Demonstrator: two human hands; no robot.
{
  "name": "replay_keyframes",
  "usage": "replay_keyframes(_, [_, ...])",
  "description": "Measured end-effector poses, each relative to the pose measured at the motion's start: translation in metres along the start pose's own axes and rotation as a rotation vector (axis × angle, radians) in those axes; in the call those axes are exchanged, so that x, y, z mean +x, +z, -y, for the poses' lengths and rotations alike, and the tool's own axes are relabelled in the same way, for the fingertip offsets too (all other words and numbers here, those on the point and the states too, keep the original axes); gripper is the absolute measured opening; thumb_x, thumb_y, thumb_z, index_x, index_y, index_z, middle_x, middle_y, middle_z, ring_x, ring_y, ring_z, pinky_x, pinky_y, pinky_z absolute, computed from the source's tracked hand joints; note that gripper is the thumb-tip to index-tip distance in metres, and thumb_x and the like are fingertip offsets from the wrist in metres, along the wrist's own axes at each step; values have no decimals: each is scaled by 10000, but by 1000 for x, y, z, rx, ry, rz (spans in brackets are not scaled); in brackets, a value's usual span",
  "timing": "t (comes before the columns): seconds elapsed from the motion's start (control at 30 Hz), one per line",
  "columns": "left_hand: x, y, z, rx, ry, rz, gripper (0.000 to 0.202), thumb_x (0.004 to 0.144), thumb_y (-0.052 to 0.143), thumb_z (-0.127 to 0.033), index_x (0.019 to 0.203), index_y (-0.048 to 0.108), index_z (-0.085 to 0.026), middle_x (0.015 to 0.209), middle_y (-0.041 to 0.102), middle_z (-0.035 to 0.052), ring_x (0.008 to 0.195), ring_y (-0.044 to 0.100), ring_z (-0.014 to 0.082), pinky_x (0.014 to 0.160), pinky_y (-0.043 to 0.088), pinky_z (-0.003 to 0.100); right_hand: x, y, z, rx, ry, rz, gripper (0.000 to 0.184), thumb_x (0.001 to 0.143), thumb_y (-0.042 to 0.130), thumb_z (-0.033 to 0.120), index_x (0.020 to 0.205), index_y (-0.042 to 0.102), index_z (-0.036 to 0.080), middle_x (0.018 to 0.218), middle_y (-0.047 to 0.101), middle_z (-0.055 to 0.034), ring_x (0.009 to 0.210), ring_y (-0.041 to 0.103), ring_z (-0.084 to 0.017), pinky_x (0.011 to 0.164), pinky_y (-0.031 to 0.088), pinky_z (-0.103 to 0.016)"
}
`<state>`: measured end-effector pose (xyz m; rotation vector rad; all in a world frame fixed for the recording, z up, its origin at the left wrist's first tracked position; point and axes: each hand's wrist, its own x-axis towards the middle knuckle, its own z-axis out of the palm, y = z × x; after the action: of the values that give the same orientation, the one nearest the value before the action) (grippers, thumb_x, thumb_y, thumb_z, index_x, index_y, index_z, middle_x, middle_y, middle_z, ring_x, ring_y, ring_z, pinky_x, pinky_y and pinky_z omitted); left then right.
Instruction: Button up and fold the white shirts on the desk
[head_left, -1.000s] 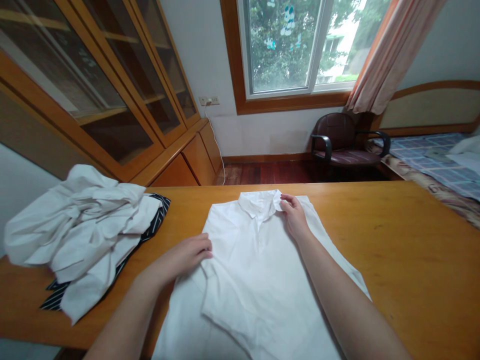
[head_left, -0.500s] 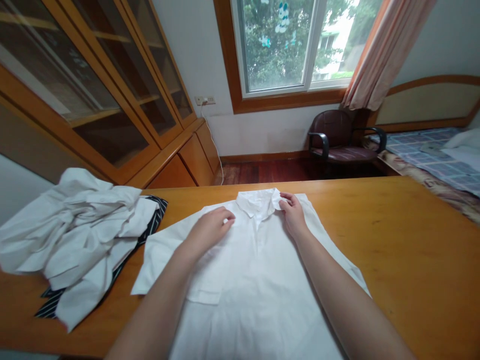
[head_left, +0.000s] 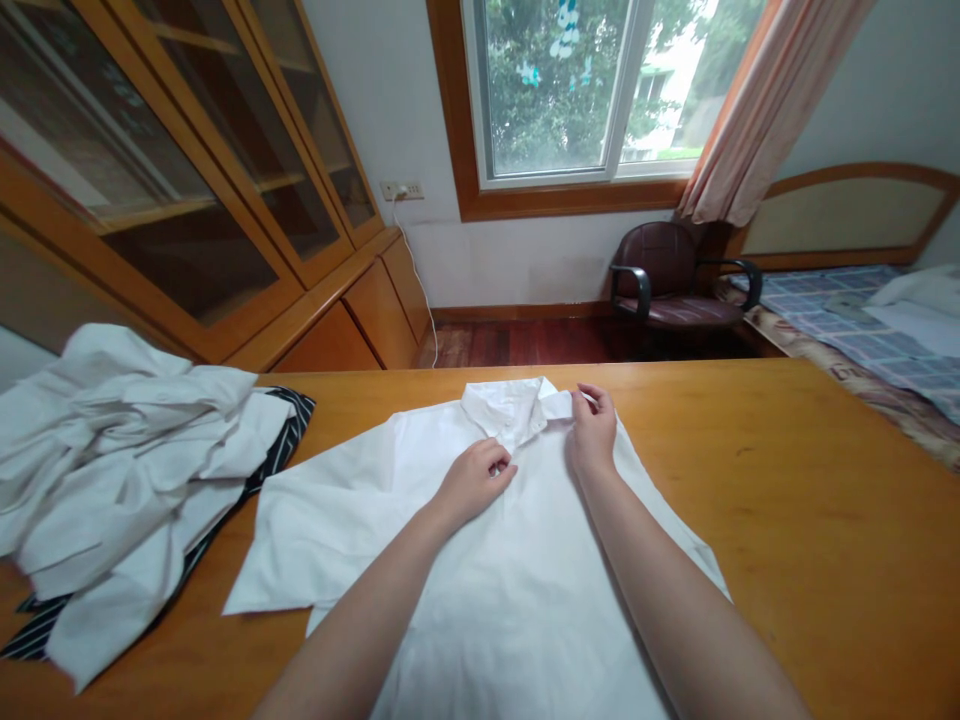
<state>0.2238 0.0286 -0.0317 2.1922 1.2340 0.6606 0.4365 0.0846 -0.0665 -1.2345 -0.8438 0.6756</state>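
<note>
A white collared shirt lies front up, its sleeve spread to the left. Just below the collar, my left hand is over the front opening, its fingers loosely curled with a small gap to the thumb. No cloth shows bunched in it. My right hand pinches a strip of white cloth at the right side of the collar and draws it outward, so that it stands off straight from the neck. My right forearm covers part of the shirt's right side.
A crumpled heap of white cloth lies at the left of the wooden table, over dark striped fabric. Beyond the table's far edge are a glass-door cabinet, a brown armchair and a bed.
My left hand has moved right, from the chest panel to the front opening. The left sleeve is spread wider. My right hand has drawn the cloth at the collar a little outward.
</note>
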Motion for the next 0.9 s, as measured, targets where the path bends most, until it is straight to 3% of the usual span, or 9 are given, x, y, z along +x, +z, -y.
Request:
replay_keyframes(0.1, [0,-2,3,-55,-45,-2,152,873,574,-271,751,600,-184,788,604,26,756,563,175,717,424,286,-2,-1,8,-76,-63,-129,316,838,554,430,1052,622,207,1053,583,-74,882,573,-192,785,469,-310])
replay_keyframes(0.23, [0,-5,5,-237,-113,9,97,878,569,-265,915,620,-191,795,644,3,761,593,159,729,432,265,-9,-1,23,-182,-117,-111,168,820,554,318,906,644,205,1013,551,-58,779,531,-170,751,457,-311])
replay_keyframes(0.4, [-4,-6,6,-300,-129,38,430,851,579,-238,1273,497,-233,848,662,-28,701,550,134,726,430,257,-13,0,26,-266,-167,-62,146,803,525,248,868,647,202,972,539,-49,757,516,-172,748,452,-321])
replay_keyframes(0.53, [-6,-7,6,-241,-127,93,602,805,604,-216,1379,432,-269,909,638,-31,682,526,123,728,436,261,-12,1,20,-304,-139,-35,182,770,530,229,912,639,196,1052,538,-75,802,549,-187,767,479,-335])
replay_keyframes(0.8, [-7,-9,6,-241,-104,89,607,804,592,-200,1385,433,-276,902,619,-32,649,488,116,711,424,261,-20,7,21,-232,-126,297,248,795,574,290,1028,624,219,1009,695,-61,773,585,-201,747,473,-346])
replay_keyframes(0.9, [-6,-10,4,-278,-113,101,600,804,596,-197,1379,443,-271,891,617,-32,641,477,113,700,408,257,-21,9,18,-315,-138,331,350,776,601,289,1121,608,228,1009,679,-50,723,562,-189,749,472,-352])
